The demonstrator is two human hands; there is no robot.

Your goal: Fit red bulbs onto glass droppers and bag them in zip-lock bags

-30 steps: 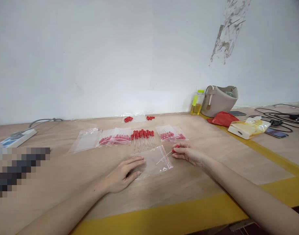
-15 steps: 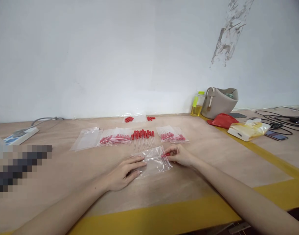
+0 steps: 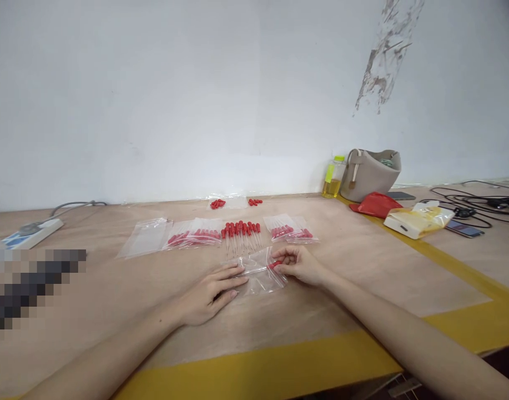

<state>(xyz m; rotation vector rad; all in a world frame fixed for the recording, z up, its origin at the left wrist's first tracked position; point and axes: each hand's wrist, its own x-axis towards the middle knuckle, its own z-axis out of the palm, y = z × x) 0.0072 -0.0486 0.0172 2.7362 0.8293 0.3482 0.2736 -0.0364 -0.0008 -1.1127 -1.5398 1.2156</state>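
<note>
A clear zip bag (image 3: 260, 281) lies flat on the table in front of me. My left hand (image 3: 210, 294) rests on its left end, fingers stretched out and pressing on the plastic. At the bag's right end, my right hand (image 3: 298, 265) pinches a dropper by its red bulb (image 3: 274, 264); the glass stem lies inside the bag and is hard to see. Just behind the bag is a row of red-bulbed droppers (image 3: 241, 229), stems toward me. Filled bags of droppers lie on the left (image 3: 196, 236) and on the right (image 3: 291, 230).
Flat bags (image 3: 148, 236) lie at left, with a power strip (image 3: 33, 233) beyond. Loose red bulbs (image 3: 217, 204) sit by the wall. On the right are a bottle (image 3: 332, 180), a grey bag (image 3: 373, 175), a red pouch (image 3: 374, 205), a tissue pack (image 3: 416, 219), a phone (image 3: 464, 228) and cables (image 3: 483, 200).
My right hand has shifted left, pushing the dropper further into the bag; less of the red bulb stands out past the opening. The left hand stays on the bag.
</note>
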